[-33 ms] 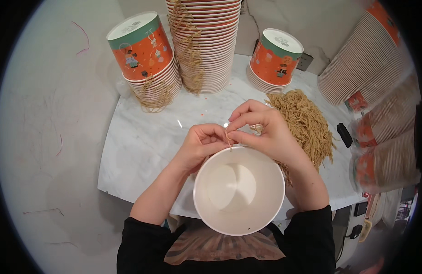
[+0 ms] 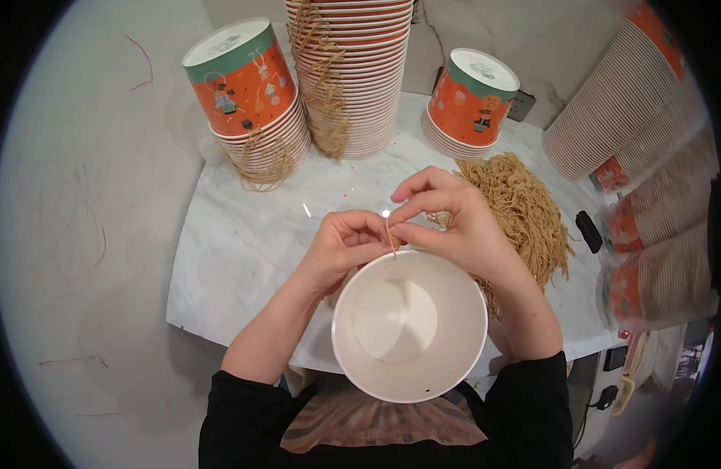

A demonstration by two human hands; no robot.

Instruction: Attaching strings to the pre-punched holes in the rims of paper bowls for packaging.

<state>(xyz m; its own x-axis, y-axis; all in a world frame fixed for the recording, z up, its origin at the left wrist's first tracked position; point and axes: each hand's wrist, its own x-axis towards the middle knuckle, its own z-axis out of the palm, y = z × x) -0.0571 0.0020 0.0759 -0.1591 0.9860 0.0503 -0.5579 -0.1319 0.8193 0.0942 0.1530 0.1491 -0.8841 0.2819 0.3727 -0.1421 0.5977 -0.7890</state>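
Here you are, fingertips together over the far rim of the white bucket (image 2: 376, 379), its open mouth facing up in front of your chest. Your left hand (image 2: 337, 248) closes its thumb and fingers in around a thin tan cord (image 2: 392, 245); your right hand (image 2: 460, 223) pinches the same cord between thumb and forefinger, other fingers raised and curled. And the cord meets the bucket right at that rim! A small dark hole (image 2: 428, 390) shows on the near side. Just beyond your right wrist, a heap of cords (image 2: 524, 215) lies on the worktop (image 2: 235, 258), upside-down bucket stacks (image 2: 368, 94) standing behind.
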